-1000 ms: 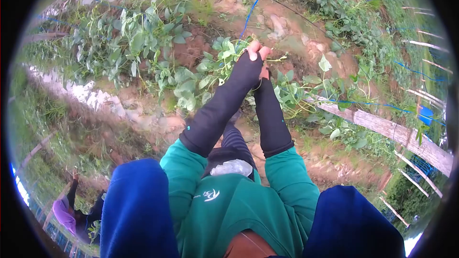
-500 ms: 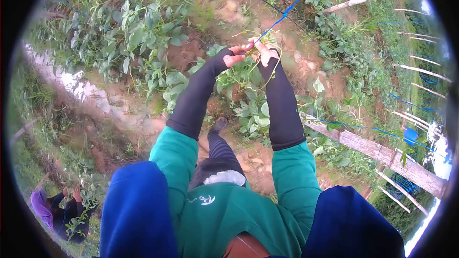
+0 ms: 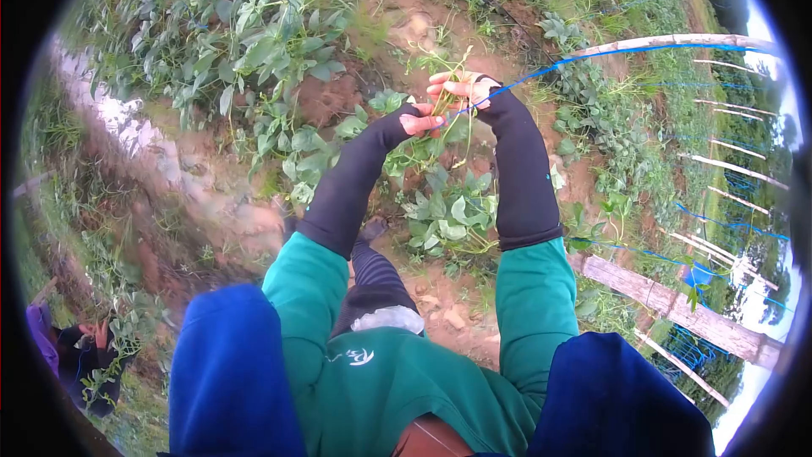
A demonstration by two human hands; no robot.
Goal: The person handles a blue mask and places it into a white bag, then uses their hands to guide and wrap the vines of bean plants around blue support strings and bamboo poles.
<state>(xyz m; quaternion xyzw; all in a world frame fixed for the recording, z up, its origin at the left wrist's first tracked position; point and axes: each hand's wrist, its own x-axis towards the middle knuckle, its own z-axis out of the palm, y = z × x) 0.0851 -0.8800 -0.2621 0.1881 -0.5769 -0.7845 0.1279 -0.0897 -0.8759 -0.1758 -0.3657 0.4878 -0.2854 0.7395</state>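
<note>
My left hand [image 3: 422,121] is closed in a pinch on the end of a blue string [image 3: 541,73], beside green vine stems. Just above and to the right, my right hand [image 3: 465,89] has its fingers bent round the thin vine [image 3: 458,123], and the string passes close by its thumb and wrist. The vine's tips stick up past the fingers, and its lower stem hangs between the hands. Leafy plants [image 3: 452,211] grow from the soil below. Where exactly string and vine touch is too small to make out.
A thick wooden post [image 3: 677,300] slants in at the right, with thinner poles [image 3: 732,169] and blue strings behind it. Leafy rows [image 3: 279,42] line bare soil and a wet furrow [image 3: 127,131]. Another person [image 3: 85,355] works among plants at lower left.
The blue string has swung from running up and away to running rightward past my right wrist. My right hand has turned over the vine, and the view has shifted slightly.
</note>
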